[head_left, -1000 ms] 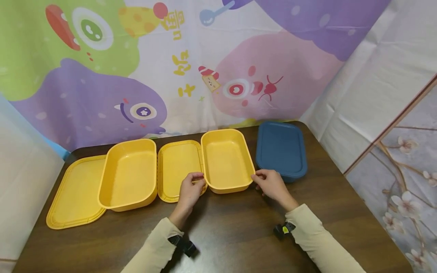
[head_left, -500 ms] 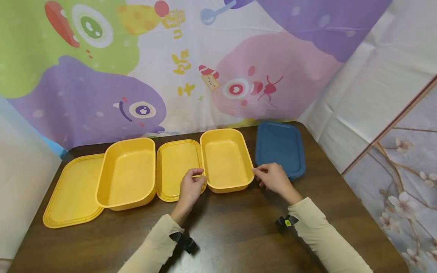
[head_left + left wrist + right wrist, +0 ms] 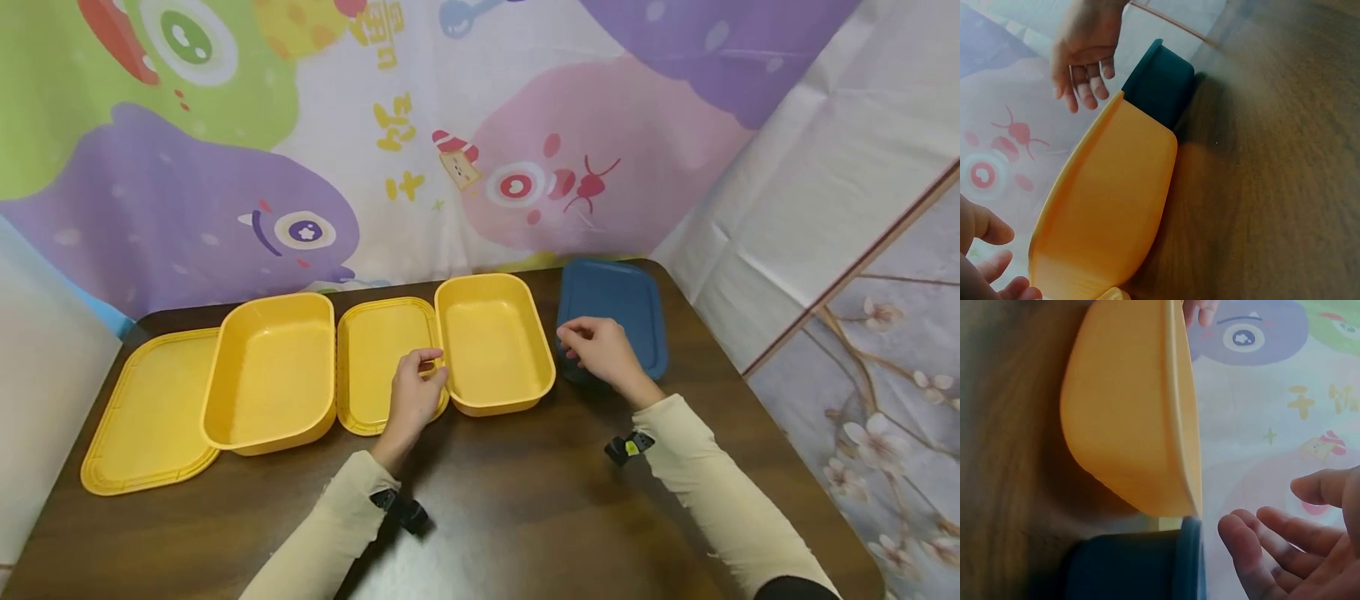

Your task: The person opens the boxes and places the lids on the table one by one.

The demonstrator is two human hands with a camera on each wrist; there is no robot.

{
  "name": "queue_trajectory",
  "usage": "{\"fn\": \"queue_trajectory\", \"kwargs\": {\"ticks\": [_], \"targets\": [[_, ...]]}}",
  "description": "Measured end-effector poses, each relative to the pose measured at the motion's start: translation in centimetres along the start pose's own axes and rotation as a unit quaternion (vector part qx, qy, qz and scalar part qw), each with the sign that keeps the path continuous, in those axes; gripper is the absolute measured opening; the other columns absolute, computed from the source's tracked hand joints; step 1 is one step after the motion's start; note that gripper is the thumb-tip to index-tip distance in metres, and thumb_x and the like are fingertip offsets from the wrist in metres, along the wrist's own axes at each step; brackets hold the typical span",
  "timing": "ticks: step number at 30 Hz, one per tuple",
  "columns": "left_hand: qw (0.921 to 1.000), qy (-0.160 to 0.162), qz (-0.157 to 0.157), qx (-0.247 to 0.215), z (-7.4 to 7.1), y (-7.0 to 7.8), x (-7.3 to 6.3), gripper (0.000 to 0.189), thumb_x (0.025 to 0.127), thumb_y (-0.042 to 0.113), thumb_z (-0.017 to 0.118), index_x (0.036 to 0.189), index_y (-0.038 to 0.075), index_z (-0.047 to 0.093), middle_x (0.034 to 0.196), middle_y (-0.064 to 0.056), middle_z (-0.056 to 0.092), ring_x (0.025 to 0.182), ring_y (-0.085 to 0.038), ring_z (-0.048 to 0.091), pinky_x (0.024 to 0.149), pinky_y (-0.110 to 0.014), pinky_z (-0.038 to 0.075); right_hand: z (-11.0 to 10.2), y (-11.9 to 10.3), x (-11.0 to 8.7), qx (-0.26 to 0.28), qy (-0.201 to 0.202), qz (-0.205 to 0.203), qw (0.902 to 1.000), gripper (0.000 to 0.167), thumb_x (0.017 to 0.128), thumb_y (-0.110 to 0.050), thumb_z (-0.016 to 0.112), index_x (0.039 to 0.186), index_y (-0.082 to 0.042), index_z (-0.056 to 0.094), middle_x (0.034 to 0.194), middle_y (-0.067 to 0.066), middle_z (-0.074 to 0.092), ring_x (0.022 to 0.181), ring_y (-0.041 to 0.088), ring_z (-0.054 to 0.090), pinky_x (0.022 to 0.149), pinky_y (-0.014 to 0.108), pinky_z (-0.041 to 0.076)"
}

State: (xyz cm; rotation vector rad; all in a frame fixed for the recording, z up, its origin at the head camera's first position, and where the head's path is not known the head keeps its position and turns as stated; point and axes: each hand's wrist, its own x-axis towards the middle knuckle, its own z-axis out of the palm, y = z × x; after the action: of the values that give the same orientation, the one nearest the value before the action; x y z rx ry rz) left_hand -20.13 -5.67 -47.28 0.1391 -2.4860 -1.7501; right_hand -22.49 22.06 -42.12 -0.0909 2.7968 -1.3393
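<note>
A small yellow box [image 3: 491, 342], without a lid on it, stands near the back of the table. My left hand [image 3: 415, 392] is at its left rim, over the small yellow lid [image 3: 382, 342]; its fingers are loosely bent and grip nothing, and I cannot tell if they touch the rim. My right hand [image 3: 606, 354] hovers at the near left of the dark blue lidded box [image 3: 618, 292]. In the right wrist view the thumb and fingers of my right hand [image 3: 1297, 550] are apart, with nothing between them, beside the blue box's rim [image 3: 1191, 562].
A larger yellow box [image 3: 273, 375] stands further left, overlapping the edge of a large yellow lid [image 3: 153, 408]. The brown wooden table [image 3: 487, 500] extends toward me. Behind it hangs a printed curtain [image 3: 420, 233]; a pale wall covering [image 3: 780, 208] is on the right.
My right hand has left the right rim of the small yellow box and moved up and right to the blue box. My left hand stays by the left rim. The view has tilted slightly down.
</note>
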Motion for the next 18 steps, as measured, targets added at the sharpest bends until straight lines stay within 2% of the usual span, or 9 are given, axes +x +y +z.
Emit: {"fn": "queue_trajectory", "kwargs": {"ticks": [7,13,18], "targets": [[0.9997,-0.005,0.018,0.015,0.0,0.9,0.6,0.028,0.088,0.006,0.062,0.114,-0.002,0.064,0.114,-0.022,0.058,0.108,-0.036,0.055,0.098,-0.047,0.044,-0.7,-0.7,1.7,0.002,0.023,0.004,0.9997,0.031,0.098,-0.029,0.058,0.111,-0.003,0.070,0.097,0.018,0.071,0.082,0.029,0.068,0.061,0.027,0.056],[0.9994,-0.016,0.032,-0.002,0.5,1.7,1.3,0.028,0.089,0.005,0.064,0.115,-0.003,0.062,0.115,-0.023,0.057,0.109,-0.036,0.054,0.100,-0.047,0.044,-1.1,-0.8,2.8,-0.025,0.035,-0.010,0.9990,0.034,0.098,-0.031,0.057,0.115,-0.004,0.069,0.100,0.017,0.070,0.082,0.030,0.067,0.065,0.030,0.055],[0.9983,-0.024,0.050,-0.015,1.3,2.6,1.3,0.029,0.087,0.004,0.064,0.115,-0.003,0.063,0.117,-0.025,0.056,0.109,-0.036,0.054,0.099,-0.047,0.045,-1.8,-0.5,3.2,-0.035,0.052,0.005,0.9980,0.034,0.098,-0.032,0.057,0.117,-0.006,0.068,0.106,0.015,0.069,0.082,0.032,0.067,0.066,0.029,0.054]]}}
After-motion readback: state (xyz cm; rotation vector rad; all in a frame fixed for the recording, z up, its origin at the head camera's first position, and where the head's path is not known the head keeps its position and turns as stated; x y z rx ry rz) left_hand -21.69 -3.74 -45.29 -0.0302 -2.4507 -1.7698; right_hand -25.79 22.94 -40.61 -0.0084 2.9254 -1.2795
